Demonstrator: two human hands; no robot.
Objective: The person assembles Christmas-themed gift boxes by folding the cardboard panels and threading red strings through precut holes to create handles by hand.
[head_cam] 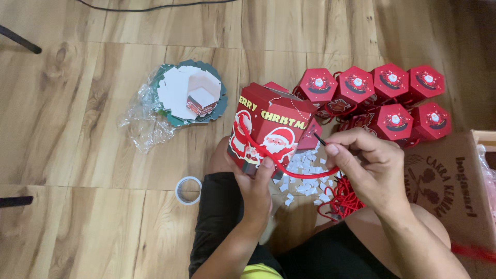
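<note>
Holding a red hexagonal gift box (268, 132) near the middle of the frame, my left hand (253, 194) grips it from below, thumb pressed against its printed front face, so those fingers are closed on the box. My right hand (369, 168) sits just right of it, its fingers pinched narrow on the dark-tipped end of a red cord (289, 168) that loops across the front of the box and back to that hand. Under the box, small white paper scraps (305, 183) lie scattered on the wooden floor (77, 155), with a bundle of more red cords (341, 201) beside my knee. At upper right a cluster of finished red boxes (385, 95) stands closed, touching one another. Left of centre lies a stack of flat box blanks (188, 95) on clear plastic wrap, and a roll of tape (187, 190) sits lower down. A brown cardboard carton (454, 181) fills the right edge.
</note>
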